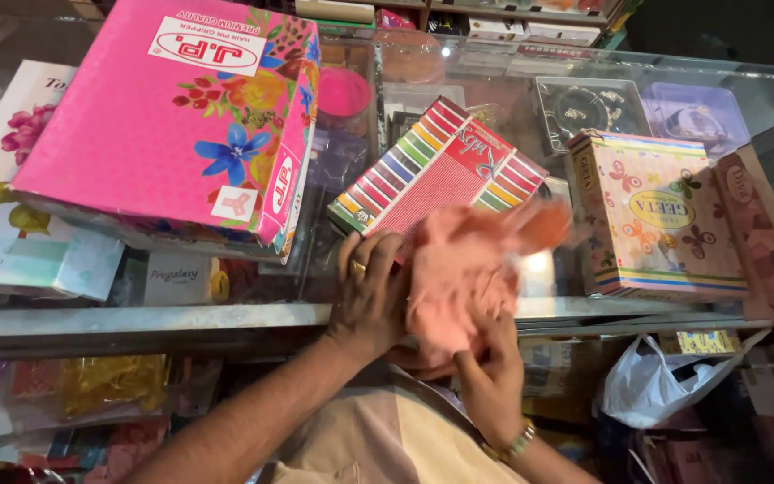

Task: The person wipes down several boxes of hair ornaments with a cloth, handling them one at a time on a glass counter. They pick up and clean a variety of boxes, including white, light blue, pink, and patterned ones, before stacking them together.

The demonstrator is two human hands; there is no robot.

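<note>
A bunched piece of salmon-pink cloth, blurred, lies over the front edge of a glass counter. My left hand, a ring on one finger, presses against the cloth's left side. My right hand, a beaded bracelet at the wrist, grips the cloth from beneath. Just behind the cloth lies a flat box with a red middle and rainbow stripes.
A large pink floral box rests on white boxes at the left. A cream butterfly-print box and a brown patterned box stand at the right. A white plastic bag hangs below the counter. Small goods show under the glass.
</note>
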